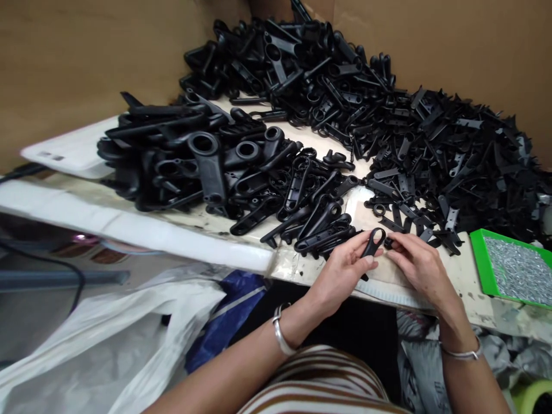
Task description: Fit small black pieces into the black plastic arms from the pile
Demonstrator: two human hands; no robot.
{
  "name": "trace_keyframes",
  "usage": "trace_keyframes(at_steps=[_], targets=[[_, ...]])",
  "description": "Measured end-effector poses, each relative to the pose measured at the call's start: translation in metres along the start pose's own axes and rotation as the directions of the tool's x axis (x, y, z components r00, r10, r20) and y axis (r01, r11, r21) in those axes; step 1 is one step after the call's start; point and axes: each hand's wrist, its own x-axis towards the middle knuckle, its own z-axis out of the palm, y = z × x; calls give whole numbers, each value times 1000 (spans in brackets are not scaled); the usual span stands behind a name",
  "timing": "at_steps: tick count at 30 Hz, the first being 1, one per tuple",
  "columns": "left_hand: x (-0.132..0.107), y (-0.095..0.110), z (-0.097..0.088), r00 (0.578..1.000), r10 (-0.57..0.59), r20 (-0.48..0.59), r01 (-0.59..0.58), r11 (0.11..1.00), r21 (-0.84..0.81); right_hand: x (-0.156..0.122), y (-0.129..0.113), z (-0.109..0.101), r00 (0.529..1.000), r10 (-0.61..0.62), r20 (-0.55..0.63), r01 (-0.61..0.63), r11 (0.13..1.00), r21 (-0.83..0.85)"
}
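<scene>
Down at the near edge of the table (466,273), seen from the head, the left hand (338,271) has its thumb and fingers clamped on a black ring-ended part (371,246). Just to its right, the right hand (425,269) pinches a tiny black piece (388,242) between its fingertips. Black heaps (211,158) lie left and far, and a green tray (480,261) of shiny bits (517,270) sits right.

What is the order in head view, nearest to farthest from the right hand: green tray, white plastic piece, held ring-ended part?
1. Held ring-ended part: in the left hand.
2. Green tray: right side.
3. White plastic piece: far left.
</scene>
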Motion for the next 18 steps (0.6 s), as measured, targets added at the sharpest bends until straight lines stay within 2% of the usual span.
trace_keyframes(at_steps=[5,8,12,14,18], targets=[[-1,0,1,1000,15,-16,-15,1000,-1,9,0,4,998,-66,12,67,986,-152],[-2,1,2,1000,29,-8,-29,1000,-6,8,-1,5,998,-68,18,70,987,-141],[0,1,2,999,51,10,-50,999,-12,4,-7,0,986,27,-164,-16,997,72],[1,1,3,997,74,33,-74,997,-16,3,-13,1,967,58,-248,-12,983,183],[1,1,4,990,99,98,-98,995,-14,5,-25,13,936,2,-353,64,983,174]])
